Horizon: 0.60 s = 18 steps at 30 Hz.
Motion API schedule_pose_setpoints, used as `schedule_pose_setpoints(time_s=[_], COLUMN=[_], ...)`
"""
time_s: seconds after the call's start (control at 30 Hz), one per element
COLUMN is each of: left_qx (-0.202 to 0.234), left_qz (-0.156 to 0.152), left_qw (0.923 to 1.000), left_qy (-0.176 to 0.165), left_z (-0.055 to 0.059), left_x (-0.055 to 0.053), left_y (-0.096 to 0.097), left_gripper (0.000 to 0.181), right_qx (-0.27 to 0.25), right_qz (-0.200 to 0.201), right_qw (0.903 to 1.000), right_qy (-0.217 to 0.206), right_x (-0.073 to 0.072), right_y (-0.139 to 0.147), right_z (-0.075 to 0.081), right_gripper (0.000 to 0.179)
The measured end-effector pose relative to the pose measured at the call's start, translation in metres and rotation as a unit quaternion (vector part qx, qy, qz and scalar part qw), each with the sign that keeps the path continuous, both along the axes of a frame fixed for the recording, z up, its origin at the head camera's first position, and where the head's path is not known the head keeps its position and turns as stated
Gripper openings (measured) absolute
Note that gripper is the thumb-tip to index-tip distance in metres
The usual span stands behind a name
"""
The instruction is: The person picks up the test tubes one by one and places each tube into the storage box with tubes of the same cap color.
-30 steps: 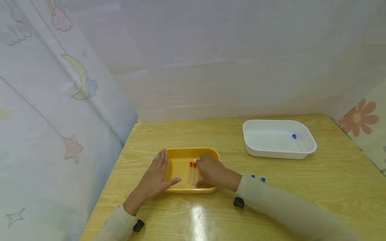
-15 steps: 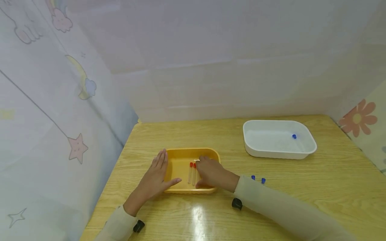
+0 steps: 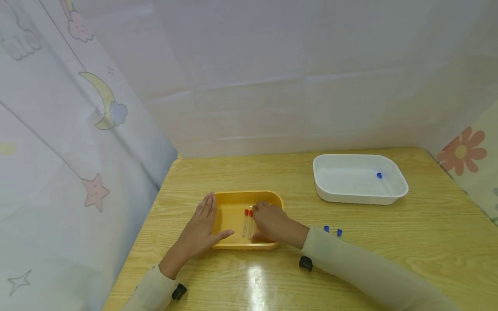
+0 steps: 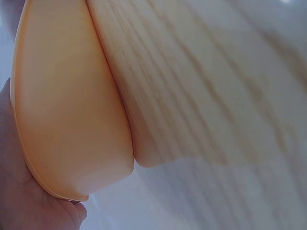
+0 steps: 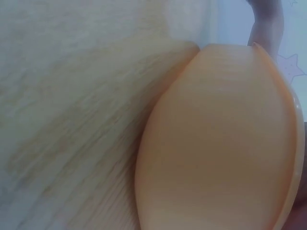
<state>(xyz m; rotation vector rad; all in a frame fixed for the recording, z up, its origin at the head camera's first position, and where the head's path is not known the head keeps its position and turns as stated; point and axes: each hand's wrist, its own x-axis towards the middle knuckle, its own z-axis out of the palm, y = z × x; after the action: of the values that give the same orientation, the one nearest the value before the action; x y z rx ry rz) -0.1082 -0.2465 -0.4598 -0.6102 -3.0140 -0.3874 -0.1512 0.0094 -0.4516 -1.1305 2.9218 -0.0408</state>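
Since a second ago the right sleeve (image 3: 362, 264) has edged slightly, baring more of two blue caps (image 3: 339, 232) beside it; the rest lies almost as it was. The wood-grained table (image 3: 272, 166) carries a white tray (image 3: 354, 198) at its far right and, nearer the person, a smaller yellow tray (image 3: 249, 246). The left hand (image 3: 199, 228) lies along the yellow tray's left rim, fingers straight, thumb spread away from them. The right hand (image 3: 270, 221) is inside that tray's right half, fingers bent; whether they pinch anything I cannot tell. Two red-capped clear tubes (image 3: 245, 226) lie side by side just left of it. Another blue cap (image 3: 379, 175) sits inside the white tray. Both wrist views show the yellow tray's outer wall; only the head view shows the tubes.
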Motion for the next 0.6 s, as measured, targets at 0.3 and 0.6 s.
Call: schedule_pose_setpoints(time_s=[0.3,0.6], left_qx=[-0.007,-0.004], left_qz=[0.0,0.002], left_qw=[0.9999,1.0], left_qy=[0.008,0.003], left_z=[-0.0011,-0.0005], left_x=[-0.0002,-0.0008], left_y=[0.0002,0.0005], left_gripper=[0.11,0.111], right_qx=[-0.02,-0.04], right_qz=[0.005,0.009], right_qw=[0.9995,0.9987], right_qy=[0.026,0.032], right_x=[0.0036,0.0059], right_y=[0.002,0.0043], right_z=[0.0024,0.0097], right_gripper=[0.083,0.077])
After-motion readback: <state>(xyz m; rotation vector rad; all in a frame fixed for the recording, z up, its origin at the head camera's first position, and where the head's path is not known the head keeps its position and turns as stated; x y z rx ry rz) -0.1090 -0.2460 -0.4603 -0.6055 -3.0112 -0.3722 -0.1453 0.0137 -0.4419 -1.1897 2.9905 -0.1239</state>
